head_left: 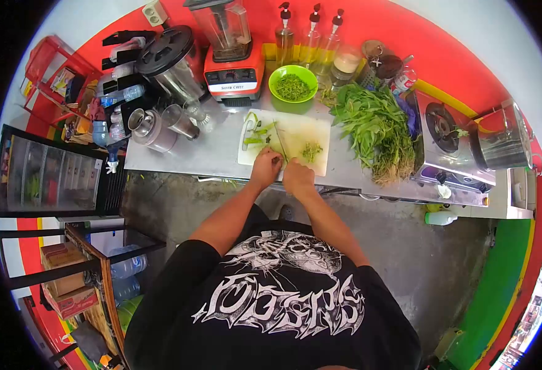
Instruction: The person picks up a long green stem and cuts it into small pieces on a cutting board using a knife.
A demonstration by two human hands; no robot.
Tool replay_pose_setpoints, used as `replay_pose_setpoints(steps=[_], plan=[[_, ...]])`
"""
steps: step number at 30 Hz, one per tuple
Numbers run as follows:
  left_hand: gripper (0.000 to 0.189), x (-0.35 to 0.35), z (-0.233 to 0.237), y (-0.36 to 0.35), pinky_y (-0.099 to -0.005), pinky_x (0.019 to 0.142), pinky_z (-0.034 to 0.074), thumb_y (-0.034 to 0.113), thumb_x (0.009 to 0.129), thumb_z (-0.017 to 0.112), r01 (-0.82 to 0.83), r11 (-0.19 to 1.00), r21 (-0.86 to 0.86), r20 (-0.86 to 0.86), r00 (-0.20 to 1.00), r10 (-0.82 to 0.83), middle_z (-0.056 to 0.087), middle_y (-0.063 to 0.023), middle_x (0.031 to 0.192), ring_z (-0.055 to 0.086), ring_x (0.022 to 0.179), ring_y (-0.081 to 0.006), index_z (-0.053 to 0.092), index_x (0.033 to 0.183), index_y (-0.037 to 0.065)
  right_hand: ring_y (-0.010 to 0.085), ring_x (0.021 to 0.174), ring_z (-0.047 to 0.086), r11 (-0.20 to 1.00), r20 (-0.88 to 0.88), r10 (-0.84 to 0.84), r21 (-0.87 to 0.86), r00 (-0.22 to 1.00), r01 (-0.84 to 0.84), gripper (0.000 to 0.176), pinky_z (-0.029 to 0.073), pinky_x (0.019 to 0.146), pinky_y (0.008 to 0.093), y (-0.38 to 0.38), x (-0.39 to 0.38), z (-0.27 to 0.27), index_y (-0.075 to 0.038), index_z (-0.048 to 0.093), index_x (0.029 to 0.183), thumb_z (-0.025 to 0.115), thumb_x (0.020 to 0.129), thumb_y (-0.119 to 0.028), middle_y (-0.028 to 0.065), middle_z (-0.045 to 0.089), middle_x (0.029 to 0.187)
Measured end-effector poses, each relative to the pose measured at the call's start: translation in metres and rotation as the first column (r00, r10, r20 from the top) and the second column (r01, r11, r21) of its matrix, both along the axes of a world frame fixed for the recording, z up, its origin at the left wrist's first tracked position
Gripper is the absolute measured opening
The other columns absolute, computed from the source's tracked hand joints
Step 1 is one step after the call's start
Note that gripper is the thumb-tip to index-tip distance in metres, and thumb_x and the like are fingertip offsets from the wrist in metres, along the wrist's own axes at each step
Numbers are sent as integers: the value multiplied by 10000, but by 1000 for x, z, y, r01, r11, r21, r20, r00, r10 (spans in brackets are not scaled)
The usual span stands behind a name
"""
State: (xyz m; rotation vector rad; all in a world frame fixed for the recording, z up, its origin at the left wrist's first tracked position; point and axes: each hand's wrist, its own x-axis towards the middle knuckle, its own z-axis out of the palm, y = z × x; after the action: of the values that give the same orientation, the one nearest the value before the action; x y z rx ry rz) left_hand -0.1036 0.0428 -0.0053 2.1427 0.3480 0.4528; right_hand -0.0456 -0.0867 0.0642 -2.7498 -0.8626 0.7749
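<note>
A white cutting board (321,131) lies on the metal counter in front of me. My right hand (298,175) is closed round the handle of a knife (281,139), whose thin blade points away from me across the board. Close to the blade's left side, my left hand (267,165) has its fingers curled together at the board's near edge; what they pinch is too small to make out. Green stems and leaf pieces (260,132) lie on the board's left part. To the right of the knife is a small heap of chopped greens (311,150).
Behind the board stands a green bowl (293,106) of chopped greens, beside a red blender (234,74) and pump bottles (311,40). Leafy green bunches (376,126) lie to the right, before a gas stove (440,132) with a large pot (504,142). Left are metal containers (153,131).
</note>
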Motion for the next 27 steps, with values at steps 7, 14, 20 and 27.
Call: replay_pose_setpoints(steps=[7,14,20,27], plan=[[111,-3,-2,0,-419,770,506,27,781,694,-17,998,-55,-22,1000,15,599,-172,871,616,843,-343,708,890,10,404,964,722,1000,20,-17,-7,1000,17,347,556,860,479,-5,-23,1,71,558,1130,613,860,-141,275,718,1018],[122,-3,4,5,-395,729,518,49,779,711,-10,998,-69,-69,998,5,612,-163,873,630,793,-316,712,894,9,430,977,708,993,-14,-95,70,995,96,346,546,873,507,7,-9,-17,62,533,1177,520,920,-170,284,711,1030],[346,-22,1,22,-324,787,557,37,796,736,35,962,-270,-108,992,-67,655,-154,1003,678,869,-224,714,1138,-2,448,996,692,974,-50,-209,77,977,213,347,527,890,537,-10,-10,-17,45,528,1167,509,948,-224,293,706,1008],[439,-49,1,37,-317,833,563,-36,796,716,-19,962,-272,-112,994,-12,653,-133,1054,687,922,-214,681,1232,-4,465,929,692,935,-41,-262,237,964,264,367,545,828,540,-3,-14,-11,43,491,1165,519,991,-278,299,697,981]])
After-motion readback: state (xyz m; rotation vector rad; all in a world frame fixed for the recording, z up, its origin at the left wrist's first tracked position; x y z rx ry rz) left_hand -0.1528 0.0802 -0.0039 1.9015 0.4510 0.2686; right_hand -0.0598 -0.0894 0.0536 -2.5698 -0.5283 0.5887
